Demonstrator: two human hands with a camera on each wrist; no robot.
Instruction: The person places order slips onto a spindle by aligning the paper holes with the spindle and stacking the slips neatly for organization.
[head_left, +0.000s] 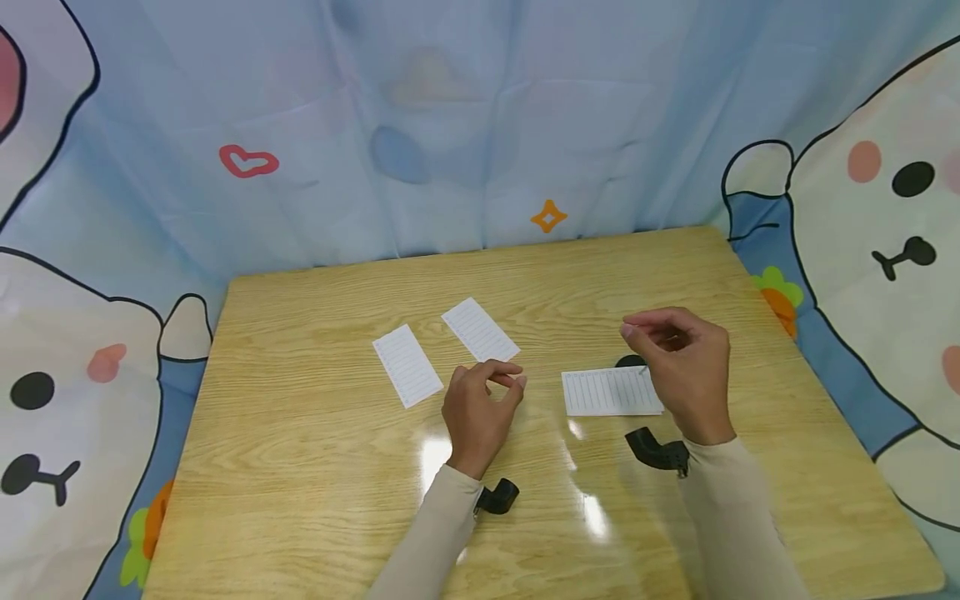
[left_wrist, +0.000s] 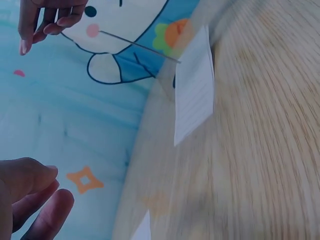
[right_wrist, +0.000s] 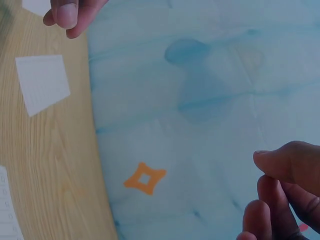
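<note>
A thin metal spike (left_wrist: 140, 47) stands up through white lined paper slips (head_left: 611, 393) on the right of the table, as the left wrist view shows. Part of its black round base (head_left: 630, 361) peeks out behind the paper. Over the slips' right end hovers my right hand (head_left: 686, 371), thumb and fingers bent towards each other, nothing visible between them. My left hand (head_left: 483, 412) is just left of these slips, its fingers loosely curled and holding nothing. Two more printed slips lie beyond it: one (head_left: 408, 365) at left, another (head_left: 480, 329) farther back.
The wooden table (head_left: 300, 467) ends at the back against a blue printed curtain (head_left: 450, 167). Cartoon animals on the cloth flank both sides. A black wrist mount (head_left: 498, 497) is on the left sleeve, and a similar mount (head_left: 656, 452) is on the right.
</note>
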